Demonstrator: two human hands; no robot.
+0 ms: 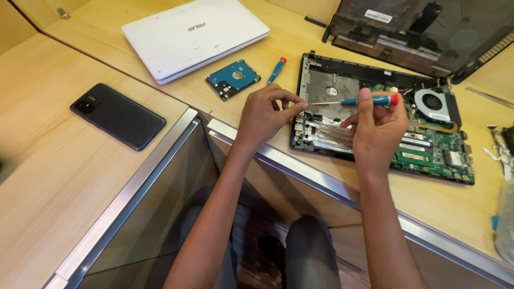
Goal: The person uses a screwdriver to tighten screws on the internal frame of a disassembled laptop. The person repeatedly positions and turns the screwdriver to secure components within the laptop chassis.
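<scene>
Right hand [377,126] gripping screwdriver [369,100], tip indistinct

Both bare forearms rise from the bottom edge and lean slightly toward each other. The left hand [266,111] is seen from its back, wrist bent a little, thumb and forefinger pinched together at their tips while the other fingers curl beneath. The right hand [376,128] stands just beside it, also back to the camera, thumb raised upright and fingers folded in a closed grip; how tightly the hidden fingers clamp is hard to judge. The two hands do not touch.
</scene>
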